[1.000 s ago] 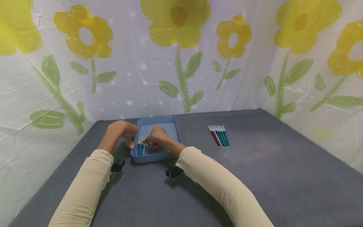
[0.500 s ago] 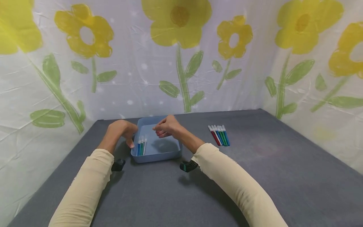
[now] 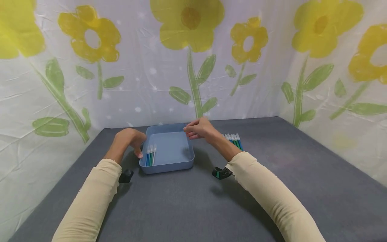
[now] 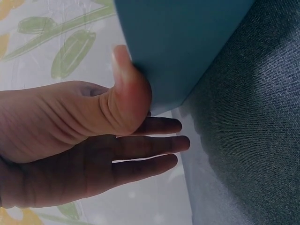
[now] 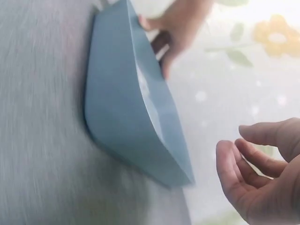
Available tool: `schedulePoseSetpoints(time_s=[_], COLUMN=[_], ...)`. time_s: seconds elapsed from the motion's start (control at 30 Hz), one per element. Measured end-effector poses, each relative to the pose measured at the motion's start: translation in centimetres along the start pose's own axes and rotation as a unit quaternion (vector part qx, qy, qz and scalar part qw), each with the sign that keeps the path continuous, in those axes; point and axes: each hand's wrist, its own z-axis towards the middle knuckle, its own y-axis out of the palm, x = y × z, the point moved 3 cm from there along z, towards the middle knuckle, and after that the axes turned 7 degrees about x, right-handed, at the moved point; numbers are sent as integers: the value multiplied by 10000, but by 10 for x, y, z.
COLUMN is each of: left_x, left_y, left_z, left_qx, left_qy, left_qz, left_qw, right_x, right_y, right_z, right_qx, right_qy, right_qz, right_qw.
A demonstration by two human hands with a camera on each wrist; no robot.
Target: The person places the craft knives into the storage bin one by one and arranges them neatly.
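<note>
Near the back left of the table, a blue rectangular tray [image 3: 169, 168] stands. Several slim felt-tip pens [image 3: 150, 158] with white caps lie side by side along its left wall. My left hand [image 3: 128, 139] holds the tray's left rim with the thumb and a finger, while its other fingers extend loosely, as the left wrist view shows. Above the tray's right rim hovers my right hand [image 3: 199, 128], its fingers loosely bent and nothing between them. Behind the right forearm, a second row of felt-tip pens [image 3: 237, 141] is partly hidden.
A dark grey cloth [image 3: 169, 208] covers the table. Flower-printed curtains [image 3: 133, 77] hang behind and at both sides. Each wrist carries a black camera mount, with the right mount [image 3: 222, 173] just above the cloth.
My right hand has risen from the pens inside the tray and moved right, past the tray's rim, toward the other pens. The left hand and the tray stay in place.
</note>
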Motion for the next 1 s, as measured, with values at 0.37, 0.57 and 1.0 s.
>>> schedulePoseSetpoints(time_s=[0.37,0.57,1.0], left_x=[3,1,3], left_y=[-2,0,-3], left_z=[2,0,1], left_qx=[-62,-67,-220], left_qy=[66,104,43], left_qz=[296,299,318], left_qw=[9995,9995,9992], right_x=[22,33,53], right_y=[-94,-128,-163], right_z=[-5,-4,-9], right_qx=[401,521,606], right_qy=[178,313,517], right_qz=[-276,-571,-790], right_qw=[9987,9965,9937])
